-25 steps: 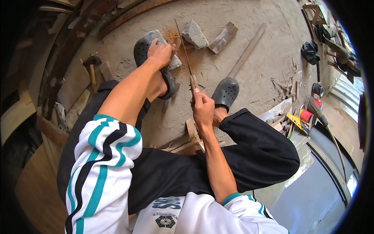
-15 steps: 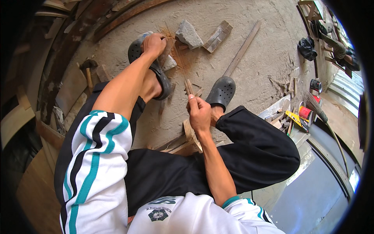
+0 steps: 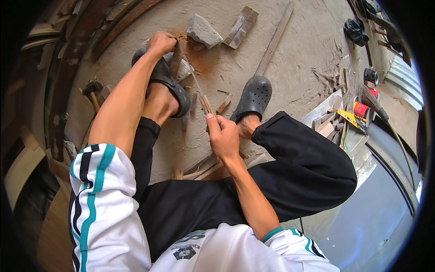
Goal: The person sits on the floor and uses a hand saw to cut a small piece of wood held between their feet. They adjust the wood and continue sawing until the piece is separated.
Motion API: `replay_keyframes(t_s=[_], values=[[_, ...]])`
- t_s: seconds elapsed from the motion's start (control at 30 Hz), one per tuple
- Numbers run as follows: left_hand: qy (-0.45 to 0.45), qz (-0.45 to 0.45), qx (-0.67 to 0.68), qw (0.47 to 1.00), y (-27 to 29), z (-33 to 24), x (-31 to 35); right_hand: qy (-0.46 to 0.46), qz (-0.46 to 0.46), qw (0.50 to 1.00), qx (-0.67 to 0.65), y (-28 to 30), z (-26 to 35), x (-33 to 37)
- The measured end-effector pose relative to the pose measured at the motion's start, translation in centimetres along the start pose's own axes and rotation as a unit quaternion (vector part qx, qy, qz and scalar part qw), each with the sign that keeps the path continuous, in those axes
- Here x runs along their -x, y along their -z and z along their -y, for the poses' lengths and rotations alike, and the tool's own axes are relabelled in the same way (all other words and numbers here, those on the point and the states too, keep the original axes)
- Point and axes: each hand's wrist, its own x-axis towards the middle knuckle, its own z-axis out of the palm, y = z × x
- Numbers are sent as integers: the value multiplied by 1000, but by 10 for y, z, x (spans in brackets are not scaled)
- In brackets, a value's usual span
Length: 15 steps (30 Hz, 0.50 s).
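Note:
My left hand is closed round the upper end of a brown piece of wood, beside my left shoe. The wood leans by a pale stone block, with orange sawdust around it. My right hand grips the wooden handle of a narrow-bladed saw. Its thin blade slants up and left from the handle to the wood beside my left hand. Where blade and wood meet is too small to make out.
Beyond the sawdust lie a grey stone and a wooden block. A long strip reaches my right shoe. A hammer lies left; wood scraps, cans, a yellow saw and a broom lie right.
My right hand has drawn the saw back a little toward me, and its blade shows more clearly. My left hand stays on the wood. The whole view has shifted slightly.

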Motion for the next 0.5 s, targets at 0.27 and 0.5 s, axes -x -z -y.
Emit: replay_keyframes(t_s=[0.27, 0.5], values=[[-35, -91, -46, 994, -9, -13, 32, -18, 1, 999, 27, 2, 10, -4], [-24, -112, -44, 992, -10, -22, 39, -17, -1, 999, 42, -1, 15, -27]])
